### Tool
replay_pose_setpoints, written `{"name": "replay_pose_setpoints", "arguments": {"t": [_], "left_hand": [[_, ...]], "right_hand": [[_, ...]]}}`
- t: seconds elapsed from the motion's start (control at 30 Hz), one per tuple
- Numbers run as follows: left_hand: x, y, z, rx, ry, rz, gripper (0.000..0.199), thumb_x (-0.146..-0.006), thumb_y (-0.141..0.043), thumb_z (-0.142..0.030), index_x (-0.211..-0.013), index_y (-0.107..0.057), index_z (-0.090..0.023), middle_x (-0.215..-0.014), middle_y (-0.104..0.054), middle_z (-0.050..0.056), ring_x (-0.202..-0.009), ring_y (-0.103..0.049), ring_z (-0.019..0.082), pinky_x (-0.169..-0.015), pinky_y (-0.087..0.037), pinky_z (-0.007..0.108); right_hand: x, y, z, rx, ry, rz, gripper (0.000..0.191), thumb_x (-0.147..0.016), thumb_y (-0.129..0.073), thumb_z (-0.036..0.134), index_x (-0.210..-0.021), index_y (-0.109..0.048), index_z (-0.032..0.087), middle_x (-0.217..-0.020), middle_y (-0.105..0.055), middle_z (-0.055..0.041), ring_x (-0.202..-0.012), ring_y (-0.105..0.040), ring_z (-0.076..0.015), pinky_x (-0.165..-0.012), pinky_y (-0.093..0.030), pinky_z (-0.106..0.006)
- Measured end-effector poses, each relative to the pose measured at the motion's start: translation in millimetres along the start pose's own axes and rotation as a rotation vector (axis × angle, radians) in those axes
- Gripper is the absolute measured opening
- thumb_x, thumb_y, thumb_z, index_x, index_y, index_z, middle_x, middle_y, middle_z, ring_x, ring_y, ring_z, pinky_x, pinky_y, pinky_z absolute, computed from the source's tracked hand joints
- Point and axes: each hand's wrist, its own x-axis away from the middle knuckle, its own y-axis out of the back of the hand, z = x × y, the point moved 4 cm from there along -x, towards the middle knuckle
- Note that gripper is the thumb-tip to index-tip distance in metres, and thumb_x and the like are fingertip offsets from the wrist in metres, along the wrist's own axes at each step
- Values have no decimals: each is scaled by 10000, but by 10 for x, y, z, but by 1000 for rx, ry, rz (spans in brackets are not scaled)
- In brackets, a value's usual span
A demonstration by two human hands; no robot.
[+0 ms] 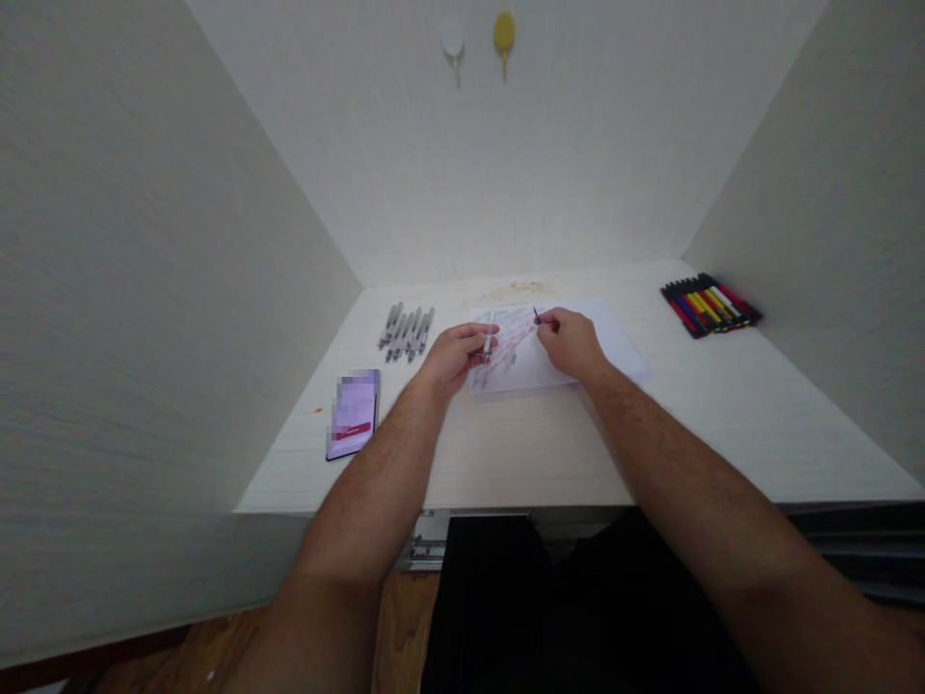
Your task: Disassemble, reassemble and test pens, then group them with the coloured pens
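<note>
My left hand (pixel 459 355) is closed around a clear pen barrel (pixel 488 342), which points up and away from me over the left part of the paper. Between the thumb and fingers of my right hand (pixel 568 337) is a thin dark piece (pixel 536 314), its tip sticking up to the left. Both hands are over white paper (pixel 614 342) that carries blurred reddish and grey marks or small parts on its left half. The two held things are apart from each other.
Several clear pen parts (pixel 407 333) lie left of my left hand. Nearer me is a phone (pixel 354 414) with a lit screen. Colourful pens (pixel 709 305) lie in a row at the right wall. Two hooks, one yellow (pixel 504 34), hang on the back wall.
</note>
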Motion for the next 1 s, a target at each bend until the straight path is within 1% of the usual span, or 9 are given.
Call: {"name": "replay_pose_setpoints", "arguments": {"t": [0.1,0.27,0.33,0.47,0.6,0.67,0.77,0.87,1.0], "left_hand": [[13,-17,6,1,4,34,196,-700,-677,-156,-886,-731,-125,-711,-651,32,-574,-553,77,-551,-447,200],[10,-10,31,-11,5,83,201,-702,-710,-192,-894,-732,-137,-720,-643,24,-607,-568,85,-577,-472,211],[5,-2,39,-18,1,89,202,-685,-727,-197,-881,-731,-146,-714,-639,17,-607,-565,84,-565,-462,204],[-1,10,45,-37,3,65,215,-644,-755,-204,-849,-720,-152,-731,-645,9,-612,-568,84,-555,-449,200],[0,7,50,-43,9,75,241,-619,-778,-218,-835,-704,-143,-741,-670,19,-614,-586,94,-539,-430,200],[4,0,57,-37,17,103,252,-620,-786,-231,-837,-696,-139,-745,-689,36,-638,-614,114,-555,-437,211],[11,-2,73,-27,33,121,278,-611,-804,-222,-851,-698,-132,-740,-703,47,-646,-627,123,-597,-453,228],[18,-7,87,-29,54,133,300,-606,-819,-215,-872,-719,-121,-743,-709,53,-633,-617,110,-622,-456,231],[25,-27,92,-45,65,169,315,-623,-827,-246,-896,-742,-114,-764,-721,69,-624,-604,106,-610,-442,233]], "right_hand": [[-7,-2,-39,-184,-47,-32,223,-774,-530,229,-904,-693,151,-788,-702,-47,-700,-604,-159,-687,-456,-276],[-33,-38,-83,-417,-124,-72,115,-741,-539,256,-796,-601,177,-765,-661,-30,-628,-558,-132,-573,-414,-248],[-31,-41,-71,-510,-172,-81,72,-718,-555,237,-771,-561,189,-709,-625,-7,-575,-520,-116,-531,-384,-236],[-3,-25,-6,-679,-243,-50,62,-697,-585,212,-739,-541,199,-580,-528,40,-478,-430,-88,-456,-311,-218],[7,-5,19,-838,-262,-51,93,-709,-618,221,-674,-537,194,-521,-500,47,-426,-400,-72,-402,-273,-204],[-4,0,7,-941,-252,-72,125,-703,-648,222,-661,-533,193,-537,-531,40,-411,-407,-67,-378,-263,-203],[-27,4,-25,-1052,-244,-97,183,-709,-685,247,-661,-517,193,-633,-605,18,-418,-429,-54,-364,-268,-196],[-45,20,-53,-1114,-241,-120,213,-722,-704,278,-688,-511,194,-710,-634,13,-438,-443,-40,-367,-275,-181],[-57,40,-84,-1153,-256,-147,183,-718,-704,264,-746,-536,196,-730,-642,16,-445,-455,-38,-365,-264,-176]]}}
